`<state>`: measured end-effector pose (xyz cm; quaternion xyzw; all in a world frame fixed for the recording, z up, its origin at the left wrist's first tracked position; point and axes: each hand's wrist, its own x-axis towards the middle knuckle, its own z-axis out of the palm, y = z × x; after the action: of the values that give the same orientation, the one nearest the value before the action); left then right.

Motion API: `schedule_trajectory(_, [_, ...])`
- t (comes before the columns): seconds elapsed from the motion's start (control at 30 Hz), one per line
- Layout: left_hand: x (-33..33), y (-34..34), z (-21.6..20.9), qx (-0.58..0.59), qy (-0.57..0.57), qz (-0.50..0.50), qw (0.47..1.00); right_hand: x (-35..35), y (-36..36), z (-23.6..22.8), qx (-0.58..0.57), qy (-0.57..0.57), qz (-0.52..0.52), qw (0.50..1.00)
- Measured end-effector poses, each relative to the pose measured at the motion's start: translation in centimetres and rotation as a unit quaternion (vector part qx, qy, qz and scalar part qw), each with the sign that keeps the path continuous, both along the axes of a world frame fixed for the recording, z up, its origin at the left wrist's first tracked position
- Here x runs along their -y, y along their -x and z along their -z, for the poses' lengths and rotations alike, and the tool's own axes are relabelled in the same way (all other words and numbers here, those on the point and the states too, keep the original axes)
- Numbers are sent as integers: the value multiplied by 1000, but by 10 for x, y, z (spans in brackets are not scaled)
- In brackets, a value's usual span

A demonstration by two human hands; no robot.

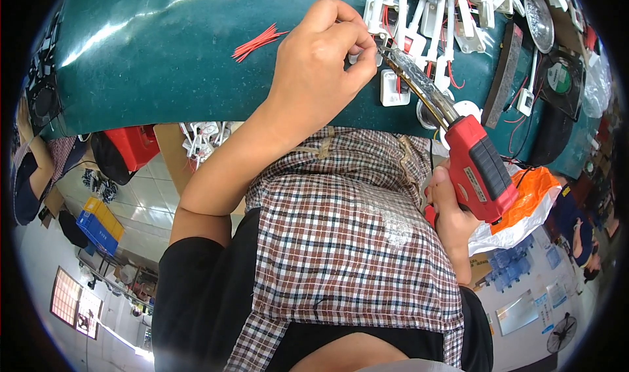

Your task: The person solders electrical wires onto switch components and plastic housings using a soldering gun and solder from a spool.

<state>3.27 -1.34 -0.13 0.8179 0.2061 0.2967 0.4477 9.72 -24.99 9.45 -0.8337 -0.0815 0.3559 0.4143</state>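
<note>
My right hand [451, 209] is wrapped round the grip of a red and black soldering gun [477, 169]. Its long metal barrel slants up and left over the bench, and the tip ends beside the fingers of my left hand [322, 60]. Those fingers are pinched together; what they hold is too small and too covered to make out. White plastic fittings [438, 28] with red wires lie just beyond the tip. Below the barrel sits a small white square housing [394, 87]. To the left of my left hand lies a bundle of short red wires [257, 43].
The green bench top [164, 64] spans the far side. At right are a dark curved bar [503, 74], a round metal reflector [538, 19] and a black fan-like unit [562, 80]. An orange and white bag [534, 198] hangs near my right hand. Other people work at both sides.
</note>
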Motion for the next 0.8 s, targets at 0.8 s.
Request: schedule_trajectory(0.8, [-5, -3, -1, -11, -9, 16, 1000, -2, -2, 3, 131, -10, -61, 989])
